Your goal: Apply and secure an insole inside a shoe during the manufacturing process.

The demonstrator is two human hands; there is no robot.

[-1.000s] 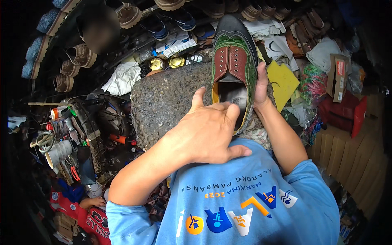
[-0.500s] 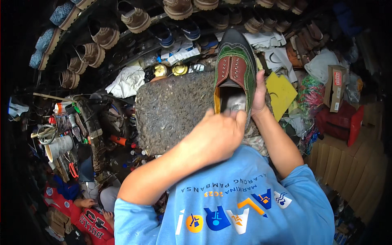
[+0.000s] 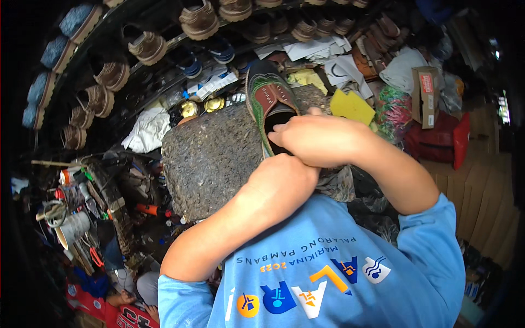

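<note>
A brogue shoe (image 3: 264, 91) in black, green and reddish brown leather lies on the dark stone block, toe pointing away from me and its lace holes unlaced. My right hand (image 3: 320, 138) crosses over the shoe's opening, with bent fingers reaching onto the inside of the collar and the thumb raised. At the heel, close against my right hand and partly beneath it, is my left hand (image 3: 284, 177). Its fingers are hidden, so its hold on the heel cannot be made out. The heel itself is mostly covered by both hands.
The rough stone block (image 3: 210, 164) fills the middle. Rows of brown shoes (image 3: 147, 48) line the shelf beyond. Crumpled white paper (image 3: 147, 130) lies left of open tins (image 3: 214, 104). A yellow sheet (image 3: 351, 107) and cardboard box (image 3: 425, 97) are to the right. Another person's red clothing (image 3: 128, 316) shows lower left.
My right hand has gone from the shoe's right side to over its opening. My left hand has drawn back toward the heel. The shoe now points more to the left in view.
</note>
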